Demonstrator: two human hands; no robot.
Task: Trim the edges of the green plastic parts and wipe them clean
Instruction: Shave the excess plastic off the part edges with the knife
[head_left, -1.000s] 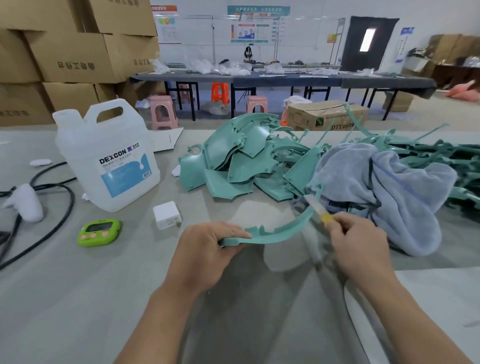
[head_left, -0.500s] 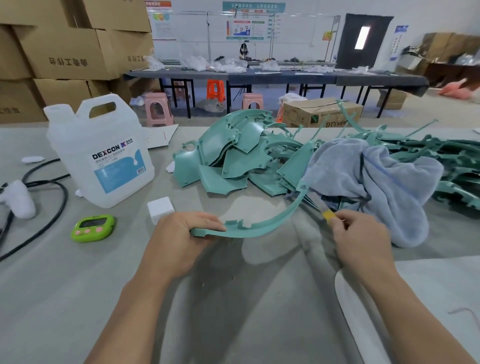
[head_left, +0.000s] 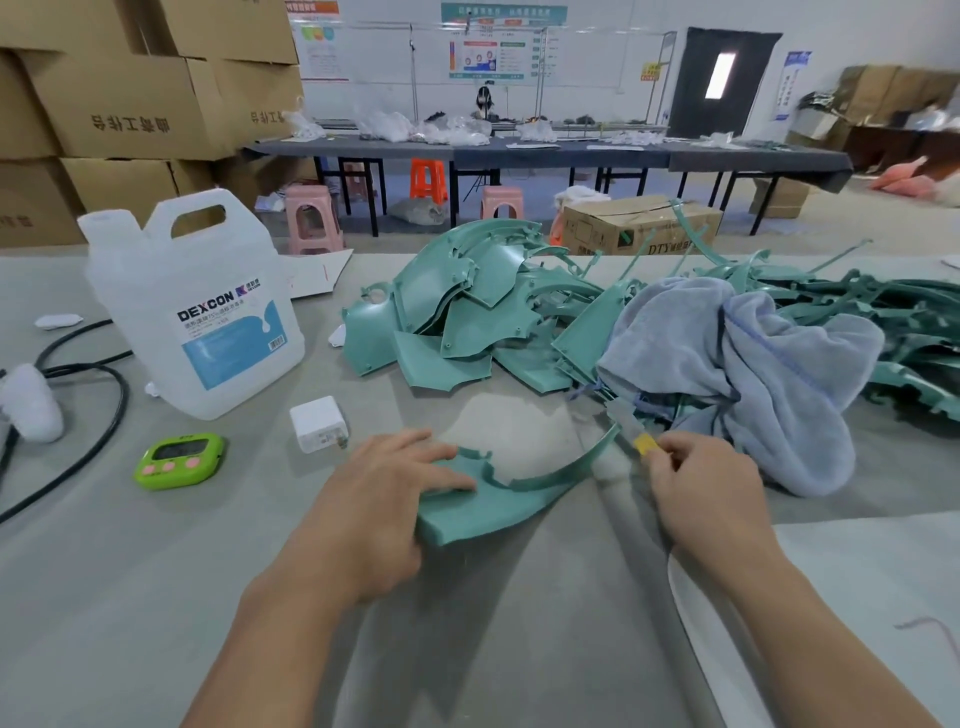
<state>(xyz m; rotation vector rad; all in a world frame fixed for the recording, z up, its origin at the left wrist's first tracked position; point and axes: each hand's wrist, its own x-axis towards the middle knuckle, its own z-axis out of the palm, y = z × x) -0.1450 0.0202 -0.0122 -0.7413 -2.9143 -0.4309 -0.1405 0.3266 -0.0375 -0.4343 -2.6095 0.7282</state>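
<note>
Nearest the camera, the left hand (head_left: 374, 499) gripped the wide end of a curved green part (head_left: 498, 512). Its fingers lay over the top face and its thumb was hidden beneath, and it held the part over the grey table (head_left: 156, 597). From that end the part swept up and right in a thin arc to its tip. There the right hand (head_left: 701, 488) was closed on a small knife (head_left: 631, 434) with a yellow slider, pinching it between thumb and fingers. The blade was blurred; it seemed to meet the arc's tip, though I could not be sure that it touched.

The step in hand looked like trimming flash from the rim. To do it well, the left hand should hold the part firm and turn it so that the edge being cut faces the blade. The knife should run at a shallow angle along that edge and away from the holding fingers. Light strokes would suit so thin an arc, which would probably flex under pressure, and a grip nearer the cut would steady it.

Left of the hands lay a green timer (head_left: 179, 461) and a white charger (head_left: 318, 423), with a jug (head_left: 197, 306) behind them. Beyond the knife sat the cloth (head_left: 737, 374), handy for wiping, heaped against the pile (head_left: 467, 312) of further green parts.
</note>
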